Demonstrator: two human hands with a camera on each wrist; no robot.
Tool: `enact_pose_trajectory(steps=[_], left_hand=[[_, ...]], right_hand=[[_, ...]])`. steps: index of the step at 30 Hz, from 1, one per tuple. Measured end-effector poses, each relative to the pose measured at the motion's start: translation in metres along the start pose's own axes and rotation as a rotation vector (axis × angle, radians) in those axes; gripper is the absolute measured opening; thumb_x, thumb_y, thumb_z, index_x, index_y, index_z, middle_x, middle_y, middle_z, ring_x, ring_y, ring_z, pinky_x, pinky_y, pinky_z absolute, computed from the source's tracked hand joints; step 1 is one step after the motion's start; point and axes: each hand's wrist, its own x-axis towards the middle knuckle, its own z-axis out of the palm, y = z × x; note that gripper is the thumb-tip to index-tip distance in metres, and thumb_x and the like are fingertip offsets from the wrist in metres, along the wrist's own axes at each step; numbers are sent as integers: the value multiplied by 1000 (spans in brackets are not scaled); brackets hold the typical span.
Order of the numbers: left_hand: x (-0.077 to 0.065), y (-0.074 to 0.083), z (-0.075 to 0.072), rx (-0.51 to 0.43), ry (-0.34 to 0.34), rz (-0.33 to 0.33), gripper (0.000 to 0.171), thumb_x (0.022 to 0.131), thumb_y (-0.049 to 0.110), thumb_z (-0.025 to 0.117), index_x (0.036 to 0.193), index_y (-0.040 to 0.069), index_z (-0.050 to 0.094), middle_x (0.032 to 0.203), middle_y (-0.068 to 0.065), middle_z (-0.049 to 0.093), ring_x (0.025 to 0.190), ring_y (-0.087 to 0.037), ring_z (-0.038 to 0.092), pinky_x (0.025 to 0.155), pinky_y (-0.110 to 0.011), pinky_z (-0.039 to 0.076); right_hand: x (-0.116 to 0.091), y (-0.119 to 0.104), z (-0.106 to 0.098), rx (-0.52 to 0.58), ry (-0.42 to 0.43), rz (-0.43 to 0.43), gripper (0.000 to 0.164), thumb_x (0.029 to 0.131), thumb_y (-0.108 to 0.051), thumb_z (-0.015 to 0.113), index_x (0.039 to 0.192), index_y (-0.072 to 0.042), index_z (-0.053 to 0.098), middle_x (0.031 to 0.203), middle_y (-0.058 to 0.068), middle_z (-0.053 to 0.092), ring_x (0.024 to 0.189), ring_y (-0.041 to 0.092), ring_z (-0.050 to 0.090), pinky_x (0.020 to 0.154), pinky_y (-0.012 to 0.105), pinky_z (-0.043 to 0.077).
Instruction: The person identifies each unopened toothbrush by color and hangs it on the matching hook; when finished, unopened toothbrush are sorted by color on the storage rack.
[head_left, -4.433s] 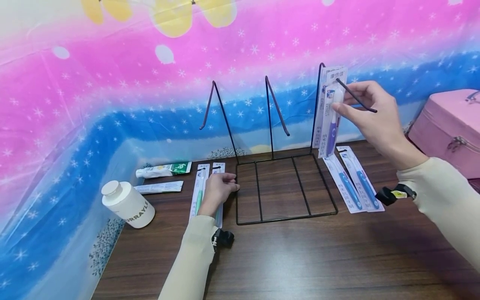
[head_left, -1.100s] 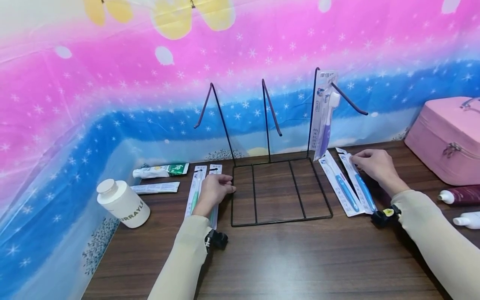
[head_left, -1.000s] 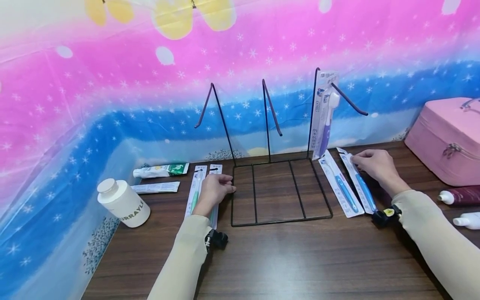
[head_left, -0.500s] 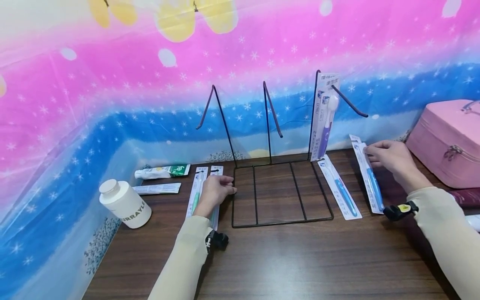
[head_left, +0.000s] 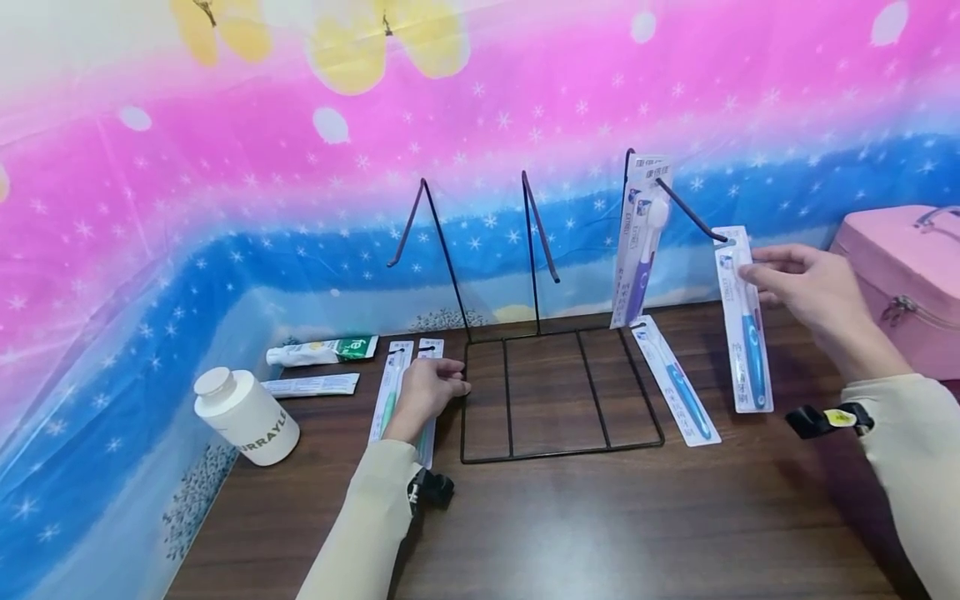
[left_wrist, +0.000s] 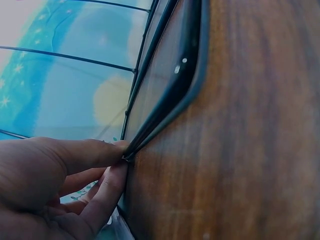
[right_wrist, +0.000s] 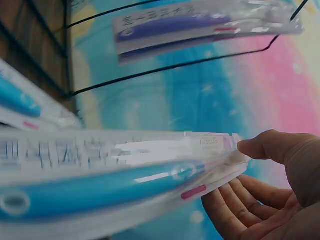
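A black wire rack point(head_left: 562, 452) with three upright hooks stands on the table. My left hand point(head_left: 426, 392) pinches the rack's left side bar between thumb and fingers, as the left wrist view shows close up. My right hand point(head_left: 817, 300) holds a blue toothbrush in its blister pack point(head_left: 752, 333) by the upper edge, with the slotted card top right at the tip of the rack's right hook. On that same hook hang packed purple toothbrushes point(head_left: 641, 275). Another packed blue toothbrush point(head_left: 678, 383) lies on the table beside the rack's right side.
Two packed green toothbrushes point(head_left: 388, 396) lie left of the rack, partly under the left hand. Farther left are a toothpaste tube point(head_left: 322, 352), a slim white packet point(head_left: 311, 385) and a white bottle point(head_left: 247, 421). A pink case point(head_left: 892, 258) stands at the right.
My right hand has let go of the hanging purple toothbrush, taken a blue one from the table and raised it to the right hook's tip. The left hand stays on the rack.
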Motion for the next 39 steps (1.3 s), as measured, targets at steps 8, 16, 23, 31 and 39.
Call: enact_pose_trajectory(steps=[8,16,23,31,39], left_hand=[[1,-3,2,5,2,-2,30,83,10,76,113,7,72,97,-3,70,84,-16,61,69,-29,49],[0,-1,2,-3,-12,-3,31,83,9,76,113,6,71,98,-3,70,85,-16,62,72,-30,51],[0,-2,1,-1,-5,-1,31,83,8,76,114,6,71,96,-3,70,84,-15,62,71,-29,50],[-1,-3,0,-5,-6,7,31,83,8,76,113,5,71,95,-3,69,84,-16,62,71,-30,51],[-2,-2,0,-4,-4,3,31,83,8,76,113,5,71,95,-3,70,84,-16,63,71,-29,51]], right_hand=[[-21,-32,-4,21,106,-136,44,85,-29,76,122,-12,62,95,-10,64,83,5,59,64,13,46],[-41,-59,-7,61,167,-290,41,84,-14,77,123,-10,64,97,-8,66,88,3,62,69,10,45],[-58,-83,-7,158,145,-377,46,84,-1,73,128,-5,60,105,3,67,94,11,63,77,13,45],[-83,-108,-7,169,168,-421,49,85,3,71,131,-5,56,118,9,65,102,16,62,82,15,45],[-99,-116,-8,515,38,-656,48,79,22,63,125,14,53,106,16,67,89,19,64,82,18,47]])
